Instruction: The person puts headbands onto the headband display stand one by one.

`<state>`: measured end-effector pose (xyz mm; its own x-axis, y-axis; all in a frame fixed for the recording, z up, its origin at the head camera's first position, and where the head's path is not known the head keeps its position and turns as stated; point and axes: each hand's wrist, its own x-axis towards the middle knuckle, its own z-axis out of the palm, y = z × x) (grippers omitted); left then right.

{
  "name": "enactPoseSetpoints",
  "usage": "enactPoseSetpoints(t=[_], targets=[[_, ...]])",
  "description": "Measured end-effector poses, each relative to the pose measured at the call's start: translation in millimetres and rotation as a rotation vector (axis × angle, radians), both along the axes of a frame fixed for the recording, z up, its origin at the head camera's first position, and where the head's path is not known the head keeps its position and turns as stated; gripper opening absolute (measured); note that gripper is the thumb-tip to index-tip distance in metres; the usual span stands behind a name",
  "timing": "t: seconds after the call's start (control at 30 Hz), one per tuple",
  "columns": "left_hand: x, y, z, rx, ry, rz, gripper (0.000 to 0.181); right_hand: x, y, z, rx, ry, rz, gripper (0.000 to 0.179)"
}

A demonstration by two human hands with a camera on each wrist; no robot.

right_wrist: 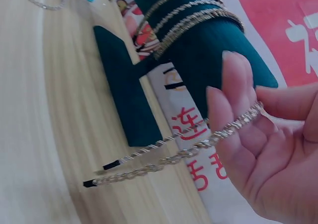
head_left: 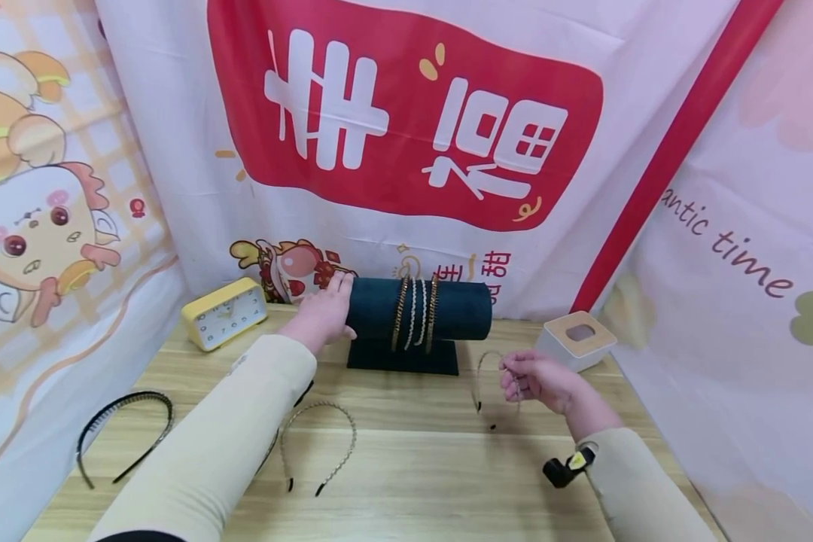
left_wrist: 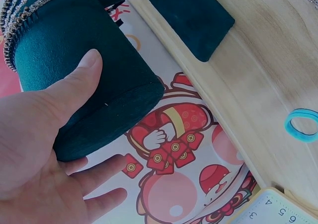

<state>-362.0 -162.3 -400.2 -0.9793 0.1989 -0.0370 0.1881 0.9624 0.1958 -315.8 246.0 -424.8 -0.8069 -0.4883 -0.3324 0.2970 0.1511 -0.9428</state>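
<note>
A dark green velvet roll-shaped display stand [head_left: 464, 310] bears several chain-like and braided headbands [head_left: 399, 316] around its middle. My left hand [head_left: 325, 310] rests against the stand's left end. In the left wrist view its thumb [left_wrist: 74, 87] lies along the velvet, and the other fingers extend past the end face. My right hand [head_left: 540, 378] is to the right of the stand's base. In the right wrist view it pinches a twisted metallic headband [right_wrist: 171, 159] at the curved top between thumb and fingers, and the two black-tipped ends point away from the palm.
On the wooden table, a braided headband [head_left: 354, 430] lies near the left sleeve, and another with black tips is partly hidden by it. A black toothed headband [head_left: 81, 436] lies far left. A yellow clock [head_left: 233, 315], wood-topped white box [head_left: 561, 348] and teal ring [left_wrist: 292, 131] are also there.
</note>
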Motion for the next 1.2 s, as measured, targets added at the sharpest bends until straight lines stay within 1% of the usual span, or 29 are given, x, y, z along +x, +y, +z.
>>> enactPoseSetpoints(t=[0.13, 0.2, 0.3, 0.37, 0.47, 0.6, 0.7, 0.77, 0.83, 0.93, 1.2], targets=[[0.9, -2.2, 0.4, 0.0, 0.004, -0.001, 0.11, -6.1, 3.2, 3.7, -0.022, 0.014, -0.128, 0.022], [1.0, -3.0, 0.4, 0.001, 0.005, 0.002, 0.11, -9.8, 1.5, 4.9, -0.044, 0.03, -0.178, 0.023], [0.1, -3.7, -0.6, 0.004, 0.002, 0.004, 0.111, -16.2, -2.6, 7.0, -0.092, 0.061, -0.213, 0.022], [-1.0, -3.9, -1.8, 0.0, 0.002, 0.005, 0.111, -20.6, -5.6, 8.8, -0.123, 0.083, -0.222, 0.021], [-2.5, -4.1, -3.5, -0.01, 0.002, 0.004, 0.112, -27.7, -10.6, 12.5, -0.161, 0.1, -0.246, 0.024], [-3.1, -4.9, -4.4, -0.013, 0.002, 0.005, 0.112, -37.3, -17.3, 18.2, -0.232, 0.085, -0.327, 0.033], [-2.2, -5.0, -3.6, 0.001, 0.0, 0.001, 0.111, -43.5, -23.1, 22.6, -0.291, 0.045, -0.416, 0.039], [-1.1, -4.7, -2.3, 0.014, -0.002, -0.003, 0.111, -47.4, -27.0, 25.0, -0.321, 0.022, -0.452, 0.043], [0.3, -4.1, -0.7, 0.023, -0.004, -0.006, 0.111, -50.6, -30.9, 27.3, -0.342, 0.006, -0.475, 0.048], [0.4, -3.7, -0.2, 0.023, -0.007, -0.012, 0.111, -54.9, -35.0, 29.8, -0.366, -0.005, -0.473, 0.051], [-1.8, -3.2, -2.3, 0.015, -0.005, -0.01, 0.11, -63.8, -43.1, 34.6, -0.371, -0.028, -0.492, 0.047]])
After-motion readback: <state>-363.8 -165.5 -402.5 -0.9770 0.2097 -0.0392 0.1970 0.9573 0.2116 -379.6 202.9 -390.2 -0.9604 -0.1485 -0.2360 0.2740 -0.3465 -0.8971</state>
